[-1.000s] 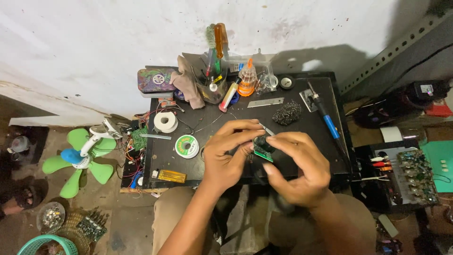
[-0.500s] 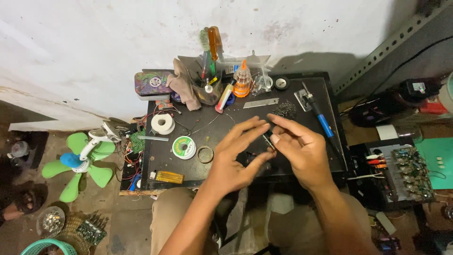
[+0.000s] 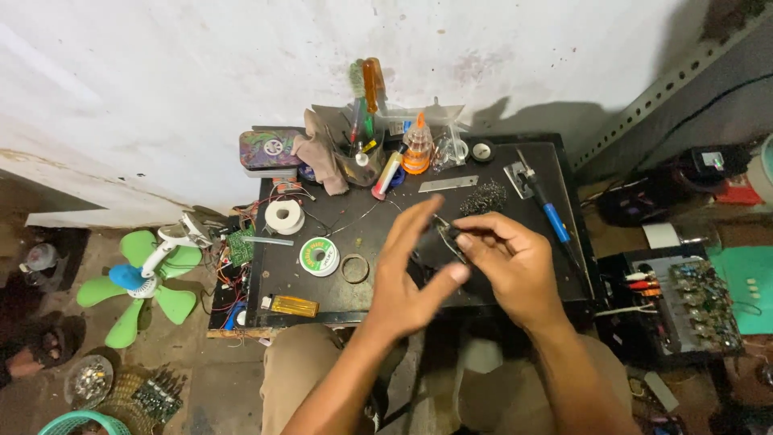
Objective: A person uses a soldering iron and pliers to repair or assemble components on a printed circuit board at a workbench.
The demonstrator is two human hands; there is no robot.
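Steadiness matters most: the part (image 3: 448,238), pinched thin in the right hand (image 3: 515,270) over the black worktop (image 3: 354,294), should sit square to the eye. It looks like a small board seen edge-on (too dark to be sure). Right fingers close on it, wrist bent inward. Left hand (image 3: 411,278) stands beside it, fingers spread and open, thumb nearly touching.

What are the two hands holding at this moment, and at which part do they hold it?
The right hand pinches a small dark part at one end with its fingertips. The left hand touches it with spread fingers; whether it grips cannot be told.
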